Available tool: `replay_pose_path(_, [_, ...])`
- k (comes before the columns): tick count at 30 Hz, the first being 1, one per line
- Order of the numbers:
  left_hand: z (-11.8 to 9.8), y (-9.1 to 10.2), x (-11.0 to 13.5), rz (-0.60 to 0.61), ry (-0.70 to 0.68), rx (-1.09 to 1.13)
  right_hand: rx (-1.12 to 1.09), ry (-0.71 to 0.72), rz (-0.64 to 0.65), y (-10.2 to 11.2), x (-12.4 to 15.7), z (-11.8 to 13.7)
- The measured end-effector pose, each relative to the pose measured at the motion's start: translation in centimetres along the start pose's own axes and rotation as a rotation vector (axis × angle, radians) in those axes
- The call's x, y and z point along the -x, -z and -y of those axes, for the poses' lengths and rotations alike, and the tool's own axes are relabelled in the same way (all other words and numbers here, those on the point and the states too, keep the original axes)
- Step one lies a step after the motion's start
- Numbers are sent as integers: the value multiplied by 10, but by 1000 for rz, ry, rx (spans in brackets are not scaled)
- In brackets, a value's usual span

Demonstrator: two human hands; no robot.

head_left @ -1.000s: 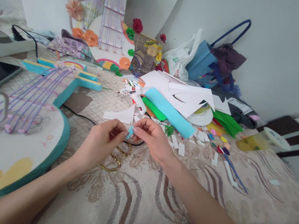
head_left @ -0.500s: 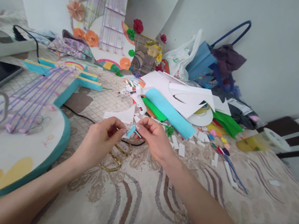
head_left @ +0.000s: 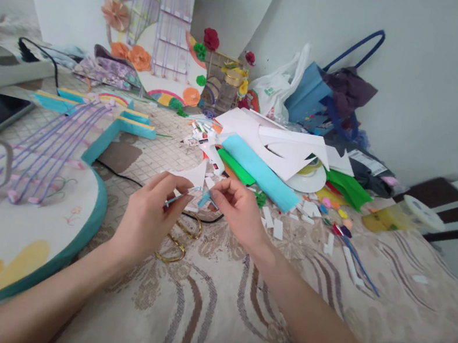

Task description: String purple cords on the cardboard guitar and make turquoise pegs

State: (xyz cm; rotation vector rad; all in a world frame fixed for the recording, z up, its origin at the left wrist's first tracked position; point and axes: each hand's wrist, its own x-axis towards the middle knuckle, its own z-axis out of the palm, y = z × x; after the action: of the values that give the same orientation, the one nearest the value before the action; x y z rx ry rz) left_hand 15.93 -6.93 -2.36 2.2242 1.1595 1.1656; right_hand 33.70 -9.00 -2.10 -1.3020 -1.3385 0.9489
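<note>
My left hand [head_left: 146, 213] and my right hand [head_left: 236, 211] meet above the patterned cloth [head_left: 207, 298], both pinching a thin strip of light blue crepe paper [head_left: 200, 195] that runs between their fingertips. Gold-handled scissors [head_left: 176, 242] lie on the cloth just under my left hand. A roll of the same blue paper [head_left: 259, 172] rests a little beyond my right hand, beside green paper [head_left: 236, 168] and white card sheets [head_left: 278, 142].
A large teal-edged cardboard guitar [head_left: 23, 182] covers the left. Another decorated guitar [head_left: 171, 19] leans on the wall. A glue gun [head_left: 214, 157], its black cord [head_left: 122, 175], paper scraps [head_left: 314, 213], a blue bag [head_left: 313, 97] and a yellow container [head_left: 384, 219] crowd the far side.
My hands have drawn slightly apart, stretching the bunched blue paper piece into a longer thin strip. My left hand has turned a little and lifted.
</note>
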Motion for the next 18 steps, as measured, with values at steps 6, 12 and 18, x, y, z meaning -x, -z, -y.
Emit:
replay_pose_path(6, [3, 1, 3, -23, -175, -327, 43, 31, -14, 0, 1, 0])
replay_pose_path(12, [2, 4, -2, 170, 24, -60, 9, 13, -33, 1, 0, 2])
replay_pose_path(18, [-2, 3, -5, 275, 27, 171, 28, 34, -20, 0, 1, 0])
